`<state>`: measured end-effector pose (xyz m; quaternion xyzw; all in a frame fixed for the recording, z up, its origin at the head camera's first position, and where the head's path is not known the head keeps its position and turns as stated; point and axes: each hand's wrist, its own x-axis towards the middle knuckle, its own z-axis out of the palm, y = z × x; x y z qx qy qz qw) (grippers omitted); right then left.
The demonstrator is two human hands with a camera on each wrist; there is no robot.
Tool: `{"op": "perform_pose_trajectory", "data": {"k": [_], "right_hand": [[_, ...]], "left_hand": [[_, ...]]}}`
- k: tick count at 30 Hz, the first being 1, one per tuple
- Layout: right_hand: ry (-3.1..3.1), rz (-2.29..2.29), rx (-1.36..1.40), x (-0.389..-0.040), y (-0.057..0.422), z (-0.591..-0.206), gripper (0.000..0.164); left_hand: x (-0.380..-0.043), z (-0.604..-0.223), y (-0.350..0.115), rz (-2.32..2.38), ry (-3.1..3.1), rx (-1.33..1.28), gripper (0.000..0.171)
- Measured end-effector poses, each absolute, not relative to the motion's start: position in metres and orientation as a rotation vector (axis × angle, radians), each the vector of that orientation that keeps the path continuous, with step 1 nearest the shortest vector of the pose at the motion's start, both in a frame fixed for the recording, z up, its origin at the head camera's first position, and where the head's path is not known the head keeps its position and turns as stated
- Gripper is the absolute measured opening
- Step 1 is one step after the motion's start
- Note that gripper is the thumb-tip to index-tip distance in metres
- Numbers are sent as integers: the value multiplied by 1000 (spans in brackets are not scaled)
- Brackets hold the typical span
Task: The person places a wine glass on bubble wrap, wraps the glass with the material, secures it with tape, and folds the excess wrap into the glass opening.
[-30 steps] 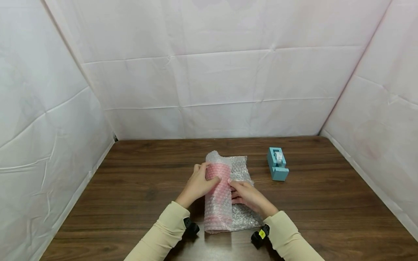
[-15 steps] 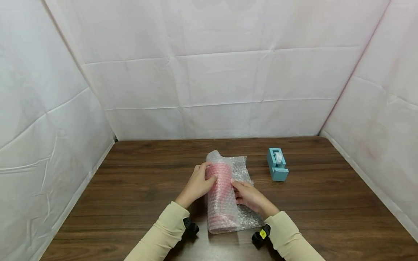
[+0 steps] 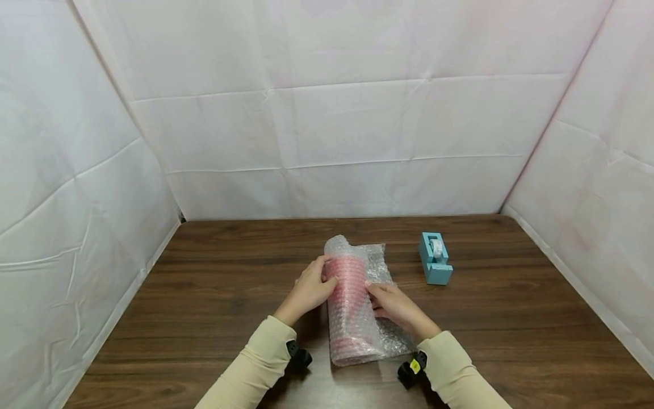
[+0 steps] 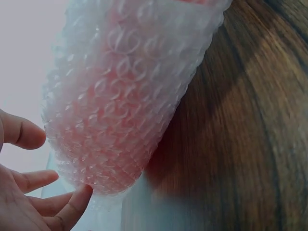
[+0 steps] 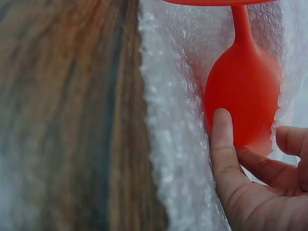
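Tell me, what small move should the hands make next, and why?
Perhaps the right hand should tuck the bubble wrap flap down: it pinches the flap's edge, and the right wrist view shows the red stemmed object uncovered on that side.

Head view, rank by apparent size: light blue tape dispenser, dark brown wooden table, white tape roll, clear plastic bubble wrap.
1. Dark brown wooden table
2. Clear plastic bubble wrap
3. Light blue tape dispenser
4. White tape roll, partly hidden inside the dispenser
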<state>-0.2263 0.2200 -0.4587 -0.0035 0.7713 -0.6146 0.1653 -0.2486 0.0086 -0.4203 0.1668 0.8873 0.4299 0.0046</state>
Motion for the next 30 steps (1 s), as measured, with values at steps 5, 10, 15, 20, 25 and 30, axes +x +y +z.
{"op": "perform_pose_trajectory", "data": {"k": [5,10,15,20,25,30], "right_hand": [[2249,-1734,31,-228,223,-459,47],[2295,-1722,63,-227,224,-459,41],[2307,-1735,83,-227,224,-460,40],[2312,-1759,140,-225,224,-460,38],[2293,-1806,147,-225,225,-459,25],[2268,-1836,134,-226,226,-460,20]], "left_hand": [[-249,-422,12,1321,2781,550,54],[-247,-420,14,1385,2746,543,54],[-246,-420,17,1412,2733,535,54],[-246,-420,18,1418,2726,533,54],[-245,-419,19,1412,2716,542,54],[-244,-419,21,1424,2708,546,53]]}}
